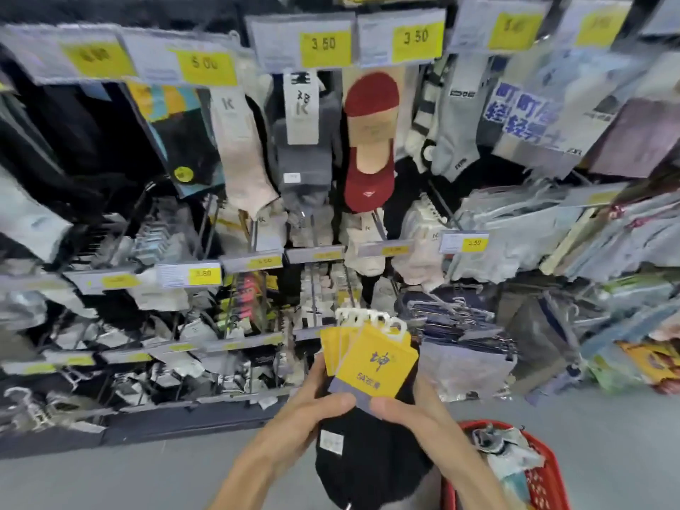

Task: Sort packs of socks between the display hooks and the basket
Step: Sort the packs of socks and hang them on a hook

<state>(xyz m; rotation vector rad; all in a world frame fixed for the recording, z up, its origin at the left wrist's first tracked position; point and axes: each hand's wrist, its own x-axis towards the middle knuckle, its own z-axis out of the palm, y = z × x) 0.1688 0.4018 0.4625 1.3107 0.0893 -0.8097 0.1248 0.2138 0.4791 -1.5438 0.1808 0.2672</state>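
A tall wall of metal display hooks fills most of what I can see. Socks in many colours hang from it in rows so shoppers can see them and pull one off. A dark red low sock on a card foot hangs near the middle. The view of the wall is blurry, so I can't read most packs. Below the wall is a plain grey floor, and there is no counter here, so it looks like a shop aisle. A red plastic basket with holes in its sides sits down at the right, just beside the person's right arm. That is close enough to reach without walking. It has a heap of pale sock packs in it. The packs being sorted now are a bunch of black socks with yellow card tops, held up in front of the low hooks, not on a hook and not in the basket. They are spread a little like a fan, I think so each one can be checked. The left hand grips the bunch, thumb on the front and fingers curled behind. The right hand pinches the front card with its thumb on top. Yellow price tags sit above each row to show the cost. Small white plastic hanger loops stick up from the cards, ready to slide onto a hook.
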